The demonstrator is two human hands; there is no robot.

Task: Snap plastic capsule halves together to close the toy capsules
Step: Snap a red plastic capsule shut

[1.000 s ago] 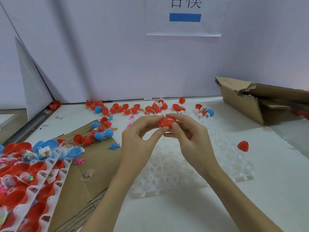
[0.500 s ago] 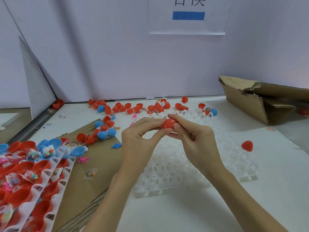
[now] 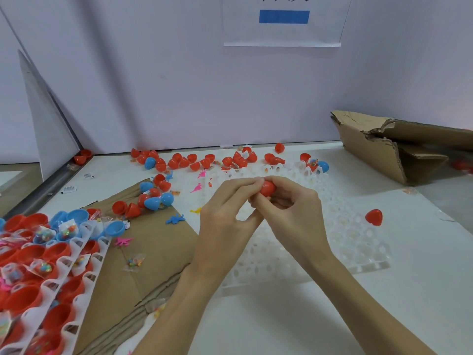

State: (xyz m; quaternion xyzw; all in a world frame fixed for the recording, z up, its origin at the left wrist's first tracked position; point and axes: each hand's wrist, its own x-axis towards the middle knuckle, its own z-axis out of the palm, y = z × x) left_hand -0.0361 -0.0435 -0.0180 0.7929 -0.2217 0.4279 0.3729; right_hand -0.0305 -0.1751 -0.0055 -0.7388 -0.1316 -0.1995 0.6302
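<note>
Head view: left hand (image 3: 225,221) and right hand (image 3: 294,213), fingers curled, together pinch one red capsule (image 3: 267,188), held in the air above the clear plastic tray (image 3: 345,242) near the desk (image 3: 422,278) centre; whether its halves are fully joined cannot be told. Against the earlier frames, both hands have closed in tighter, fingertips now covering more of the capsule. Loose red and blue capsule halves (image 3: 194,161) lie along the far edge; one red capsule (image 3: 374,217) sits toward the right edge.

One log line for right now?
step: closing capsule | left hand: grips red capsule | right hand: grips it | over white tray
</note>
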